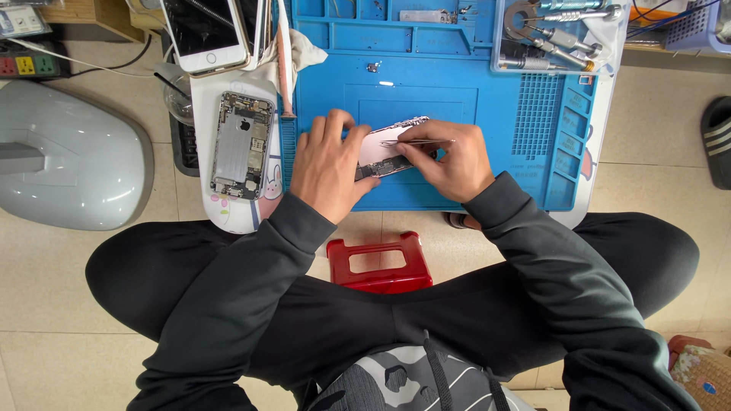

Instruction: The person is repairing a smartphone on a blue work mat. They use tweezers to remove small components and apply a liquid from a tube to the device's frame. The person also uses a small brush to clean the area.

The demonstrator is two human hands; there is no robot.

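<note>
A: What do the fingers do now?

B: The fingers of the right hand are pinched closed on thin metal tweezers; the tips point left, over an opened phone body. The left hand lies on the left end of this phone body and its fingers press it down. I cannot tell if they curl around the edge.

A: Where is the phone body?

B: It lies flat on the blue work mat, near the front edge, between the two hands.

A: How will it handle?

B: I judge it light and stiff in the frame, but fragile inside, with small parts and thin cables. Better to hold it by the outer edges, not by the inner boards. The tweezers are slim and can slip.

A: And around?

B: A second opened phone lies on the white surface to the left, a whole phone above it, a tray of tools at the top right. A red stool stands below, between the knees.
</note>
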